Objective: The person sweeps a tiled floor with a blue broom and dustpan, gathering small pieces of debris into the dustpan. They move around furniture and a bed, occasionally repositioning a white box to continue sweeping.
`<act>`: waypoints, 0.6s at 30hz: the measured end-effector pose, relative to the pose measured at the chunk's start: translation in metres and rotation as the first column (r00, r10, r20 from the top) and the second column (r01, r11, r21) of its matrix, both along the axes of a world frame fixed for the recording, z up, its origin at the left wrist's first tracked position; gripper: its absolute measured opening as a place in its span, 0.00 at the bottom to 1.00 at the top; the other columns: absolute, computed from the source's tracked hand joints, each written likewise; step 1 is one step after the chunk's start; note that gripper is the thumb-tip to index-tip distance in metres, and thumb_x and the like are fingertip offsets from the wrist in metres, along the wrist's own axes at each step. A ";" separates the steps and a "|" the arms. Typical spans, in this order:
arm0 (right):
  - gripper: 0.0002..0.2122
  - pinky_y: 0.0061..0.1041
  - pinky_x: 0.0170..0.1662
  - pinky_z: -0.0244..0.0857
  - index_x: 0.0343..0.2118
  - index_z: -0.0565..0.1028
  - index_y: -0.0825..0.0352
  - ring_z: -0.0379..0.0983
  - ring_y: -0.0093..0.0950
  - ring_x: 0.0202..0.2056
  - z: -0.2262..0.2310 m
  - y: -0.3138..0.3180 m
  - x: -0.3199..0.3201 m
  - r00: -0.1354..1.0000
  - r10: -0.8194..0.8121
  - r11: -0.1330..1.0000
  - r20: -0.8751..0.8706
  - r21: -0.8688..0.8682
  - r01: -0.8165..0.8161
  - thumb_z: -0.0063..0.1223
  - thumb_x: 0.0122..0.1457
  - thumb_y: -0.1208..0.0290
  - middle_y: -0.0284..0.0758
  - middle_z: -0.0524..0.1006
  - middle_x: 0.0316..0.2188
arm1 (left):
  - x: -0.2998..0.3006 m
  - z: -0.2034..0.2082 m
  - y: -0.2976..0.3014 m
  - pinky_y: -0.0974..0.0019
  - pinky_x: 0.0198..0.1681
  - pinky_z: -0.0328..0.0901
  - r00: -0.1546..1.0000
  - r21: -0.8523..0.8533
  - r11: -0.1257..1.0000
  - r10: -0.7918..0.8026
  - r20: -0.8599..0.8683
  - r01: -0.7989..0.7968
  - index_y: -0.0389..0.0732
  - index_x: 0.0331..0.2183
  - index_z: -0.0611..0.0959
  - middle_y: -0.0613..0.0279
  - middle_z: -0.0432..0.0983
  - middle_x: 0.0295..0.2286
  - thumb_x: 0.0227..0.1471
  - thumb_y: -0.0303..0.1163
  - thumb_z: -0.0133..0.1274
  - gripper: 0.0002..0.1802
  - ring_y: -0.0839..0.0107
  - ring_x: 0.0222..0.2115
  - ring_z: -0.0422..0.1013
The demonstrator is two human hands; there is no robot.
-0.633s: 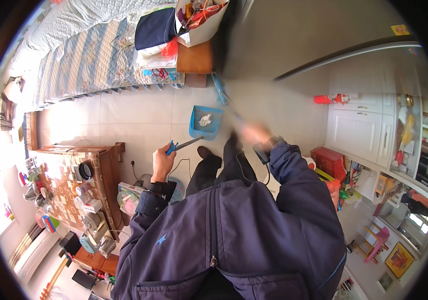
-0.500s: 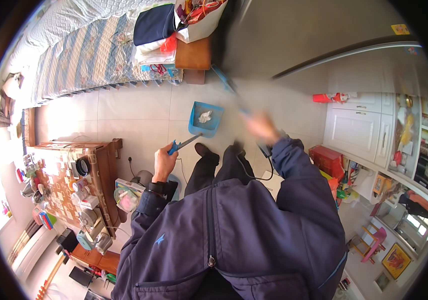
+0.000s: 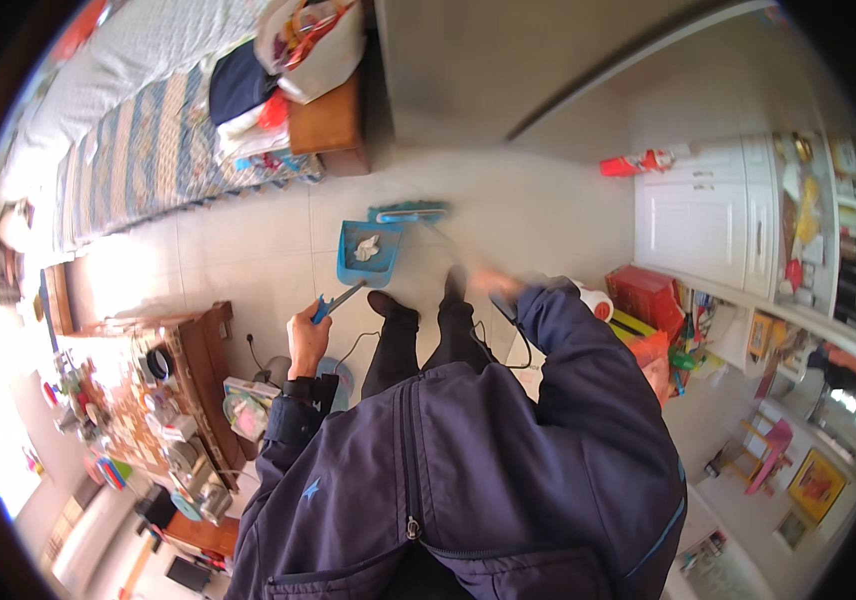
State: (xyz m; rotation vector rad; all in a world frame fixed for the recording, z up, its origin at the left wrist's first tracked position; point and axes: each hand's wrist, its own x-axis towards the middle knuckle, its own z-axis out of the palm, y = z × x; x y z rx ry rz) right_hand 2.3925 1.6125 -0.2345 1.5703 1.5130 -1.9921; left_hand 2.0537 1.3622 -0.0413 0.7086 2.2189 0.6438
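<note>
Tiled bedroom floor (image 3: 248, 250): blue dustpan (image 3: 366, 252) already holding white scraps, handle clamped in left hand (image 3: 306, 338); blurred right hand (image 3: 496, 283) gripping broom (image 3: 410, 212) just beside it; sweeping nearly finished.

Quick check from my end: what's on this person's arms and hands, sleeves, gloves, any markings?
Both arms are in the long sleeves of a dark navy zip-up jacket. The left sleeve ends in a snug dark cuff; a small blue emblem sits on the jacket's left chest. The left hand is bare, no glove. The right hand is motion-blurred, apparently bare too.
</note>
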 end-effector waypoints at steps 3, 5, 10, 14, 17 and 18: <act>0.08 0.28 0.14 0.54 0.15 0.70 0.70 0.64 0.27 0.11 0.024 0.013 0.020 0.949 -0.303 0.942 0.080 -0.122 0.312 0.47 0.50 0.78 0.37 0.69 0.11 | 0.017 0.000 0.019 0.63 0.30 0.66 0.998 -0.074 0.995 -0.066 0.011 0.066 0.36 0.41 0.80 0.43 0.75 0.21 0.39 0.29 0.51 0.22 0.60 0.23 0.75; 0.08 0.28 0.14 0.54 0.16 0.69 0.70 0.60 0.26 0.11 0.047 0.016 0.033 0.932 -0.345 0.906 0.110 -0.220 0.361 0.48 0.50 0.77 0.34 0.66 0.10 | 0.030 -0.001 0.031 0.63 0.29 0.66 0.996 -0.055 0.995 -0.089 -0.009 0.089 0.37 0.41 0.80 0.43 0.75 0.21 0.39 0.29 0.51 0.21 0.61 0.23 0.75; 0.07 0.26 0.17 0.55 0.17 0.69 0.70 0.64 0.27 0.13 0.112 0.010 0.099 0.805 -0.539 0.842 -0.247 -0.189 0.505 0.47 0.50 0.77 0.37 0.67 0.12 | 0.055 -0.001 0.075 0.62 0.29 0.66 0.979 -0.059 0.978 -0.202 -0.020 0.200 0.38 0.41 0.80 0.44 0.75 0.21 0.39 0.30 0.53 0.22 0.61 0.23 0.75; 0.06 0.28 0.17 0.56 0.19 0.69 0.70 0.63 0.28 0.13 0.109 0.019 0.126 0.684 -0.694 0.714 -0.227 -0.342 0.611 0.46 0.50 0.77 0.38 0.67 0.12 | 0.078 0.007 0.111 0.62 0.29 0.66 0.970 0.023 0.970 -0.242 -0.017 0.243 0.37 0.41 0.81 0.44 0.75 0.21 0.39 0.29 0.53 0.21 0.61 0.23 0.75; 0.06 0.27 0.17 0.56 0.19 0.68 0.70 0.62 0.28 0.13 0.103 0.016 0.135 0.524 -0.796 0.602 -0.303 -0.312 0.735 0.45 0.51 0.78 0.37 0.66 0.13 | 0.088 0.010 0.136 0.63 0.30 0.66 0.947 0.059 0.945 -0.321 -0.017 0.322 0.36 0.41 0.80 0.43 0.76 0.23 0.39 0.29 0.54 0.22 0.61 0.24 0.75; 0.06 0.26 0.17 0.56 0.19 0.67 0.70 0.61 0.28 0.13 0.105 0.013 0.140 0.485 -0.825 0.560 -0.291 -0.296 0.774 0.44 0.52 0.79 0.37 0.66 0.13 | 0.090 0.010 0.146 0.63 0.30 0.67 0.937 0.039 0.937 -0.348 -0.017 0.348 0.36 0.41 0.80 0.43 0.76 0.23 0.39 0.30 0.55 0.22 0.61 0.25 0.75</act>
